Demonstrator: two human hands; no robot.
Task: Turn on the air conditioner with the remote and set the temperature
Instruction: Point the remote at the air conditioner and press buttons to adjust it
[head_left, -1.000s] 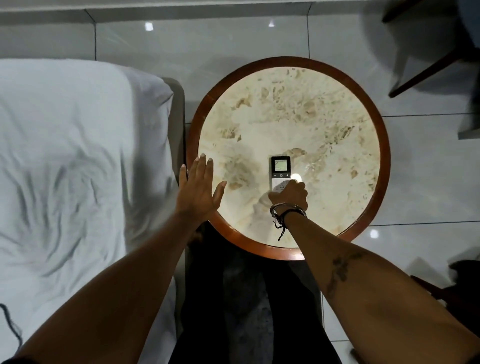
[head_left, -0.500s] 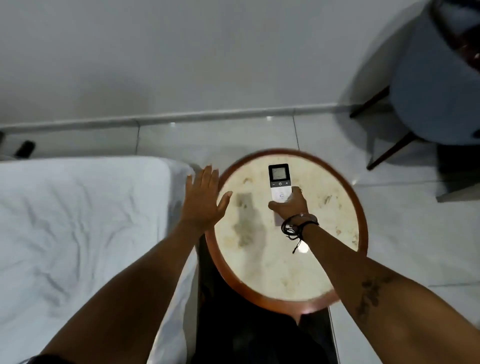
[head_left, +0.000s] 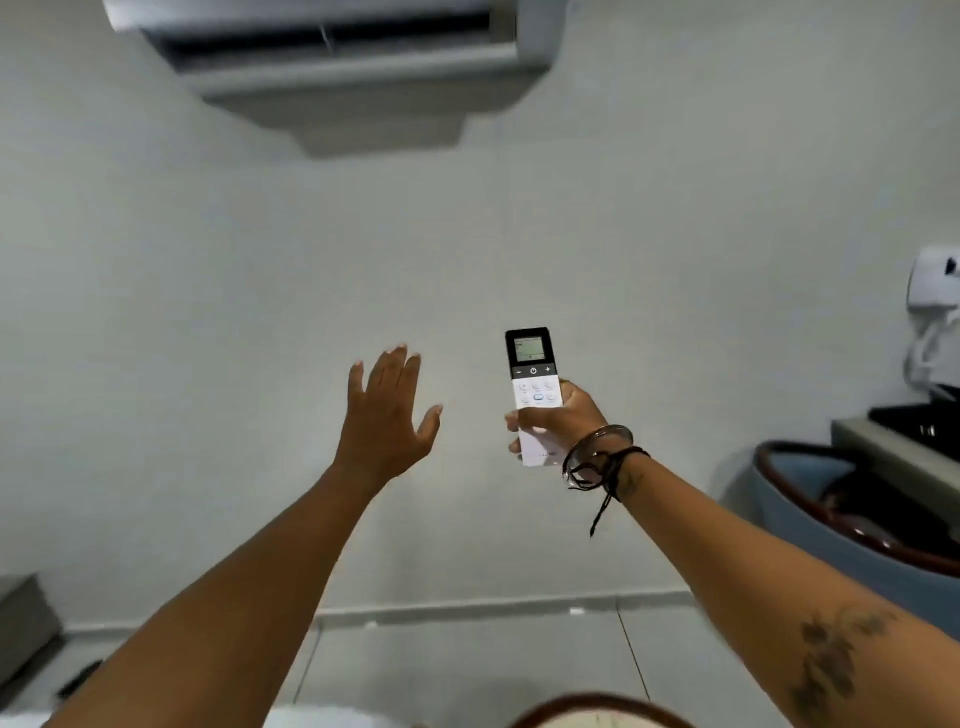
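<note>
White wall fills the view, with the air conditioner (head_left: 332, 67) mounted high on it. Nothing stands between it and the remote (head_left: 535, 387). At right, a blue chair (head_left: 810, 514) sits near. The right hand (head_left: 558, 421) grips the upright remote's lower half; the left hand (head_left: 387, 421) hangs spread and empty.

The remote (head_left: 535, 395) looks like smooth plastic, white below, glossy black around its screen. Upper frame, the air conditioner (head_left: 332, 67) has matt white plastic casing. Floor tiles (head_left: 467, 660) shine faintly.
</note>
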